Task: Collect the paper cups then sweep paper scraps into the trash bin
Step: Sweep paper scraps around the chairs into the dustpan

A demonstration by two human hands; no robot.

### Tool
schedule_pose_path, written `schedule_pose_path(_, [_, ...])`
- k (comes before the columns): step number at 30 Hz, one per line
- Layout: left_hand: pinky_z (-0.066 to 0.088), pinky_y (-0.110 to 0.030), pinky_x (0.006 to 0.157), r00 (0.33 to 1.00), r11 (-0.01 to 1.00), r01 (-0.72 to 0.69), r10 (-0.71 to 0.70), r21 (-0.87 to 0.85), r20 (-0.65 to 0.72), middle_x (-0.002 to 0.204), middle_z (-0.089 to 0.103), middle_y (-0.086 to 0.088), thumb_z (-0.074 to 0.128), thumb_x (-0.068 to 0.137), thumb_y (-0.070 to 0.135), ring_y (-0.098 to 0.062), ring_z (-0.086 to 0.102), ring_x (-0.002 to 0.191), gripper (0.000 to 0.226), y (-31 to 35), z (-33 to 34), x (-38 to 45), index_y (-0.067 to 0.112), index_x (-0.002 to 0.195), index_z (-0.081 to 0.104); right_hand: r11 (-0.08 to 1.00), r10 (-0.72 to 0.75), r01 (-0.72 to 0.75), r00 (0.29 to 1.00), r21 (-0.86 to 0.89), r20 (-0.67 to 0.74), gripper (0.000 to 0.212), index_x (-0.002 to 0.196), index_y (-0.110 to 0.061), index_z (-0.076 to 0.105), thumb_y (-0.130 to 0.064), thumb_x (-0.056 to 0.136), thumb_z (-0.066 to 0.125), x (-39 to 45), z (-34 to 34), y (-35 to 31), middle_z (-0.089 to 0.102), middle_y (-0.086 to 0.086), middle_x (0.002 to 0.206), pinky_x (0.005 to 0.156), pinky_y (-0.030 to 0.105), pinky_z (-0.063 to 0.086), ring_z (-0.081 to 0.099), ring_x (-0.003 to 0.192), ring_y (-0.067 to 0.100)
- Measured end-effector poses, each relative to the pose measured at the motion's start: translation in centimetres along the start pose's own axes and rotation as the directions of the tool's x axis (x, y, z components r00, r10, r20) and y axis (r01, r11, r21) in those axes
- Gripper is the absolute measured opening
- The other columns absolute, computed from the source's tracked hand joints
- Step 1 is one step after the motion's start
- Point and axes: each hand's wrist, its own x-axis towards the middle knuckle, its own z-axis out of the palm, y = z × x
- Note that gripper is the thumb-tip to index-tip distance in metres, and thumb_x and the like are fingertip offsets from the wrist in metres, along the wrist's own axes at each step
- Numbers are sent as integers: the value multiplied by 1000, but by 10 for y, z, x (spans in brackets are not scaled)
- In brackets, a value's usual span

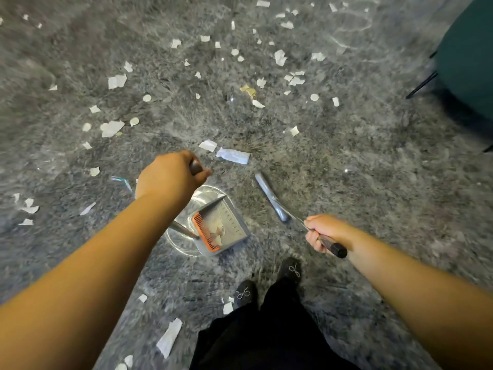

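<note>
Head view: left hand (pixel 170 174) curls round the dustpan (pixel 221 231) handle at centre; right hand (pixel 324 232) grips the broom (pixel 272 200) handle; scraps (pixel 117 81) litter the upper floor (pixel 360 169).

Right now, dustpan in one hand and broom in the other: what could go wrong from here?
1. The dustpan hangs from the left hand already holding scraps; a tilt could spill them back out.
2. The broom, gripped by the right hand, sits short of most paper scraps, so far pieces may get missed.
3. Scraps by the shoes could be stepped on and dragged around.
</note>
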Motion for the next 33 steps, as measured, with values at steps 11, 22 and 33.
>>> schedule_pose_path(11, [41, -31, 57, 1000, 1000, -12, 11, -24, -22, 68, 54, 4, 63, 88, 52, -25, 54, 70, 31, -5, 1, -2, 21, 93, 62, 998, 48, -44, 990, -34, 136, 28, 130, -28, 42, -22, 102, 39, -3, 30, 19, 39, -4, 52, 32, 14, 29, 35, 36, 3])
schedule_pose_path(22, [39, -30, 61, 990, 989, -21, 0, -146, -141, 81, 66, -2, 64, 86, 52, -27, 58, 75, 25, 22, -26, 15, 27, 90, 65, 992, -115, 111, 991, 55, 68, 26, 129, -27, 41, -20, 104, 39, -58, 5, -4, 41, -1, 51, 34, 14, 28, 33, 34, 5])
schedule_pose_path(33, [50, -34, 63, 973, 973, -134, 94, -185, -210, 80, 67, -1, 66, 85, 52, -27, 60, 75, 26, 158, -41, 115, 26, 91, 65, 939, -245, 258, 966, 226, -82, 37, 140, -24, 35, -17, 104, 38, -63, -106, -119, 35, 3, 59, 33, 11, 29, 31, 28, 6])
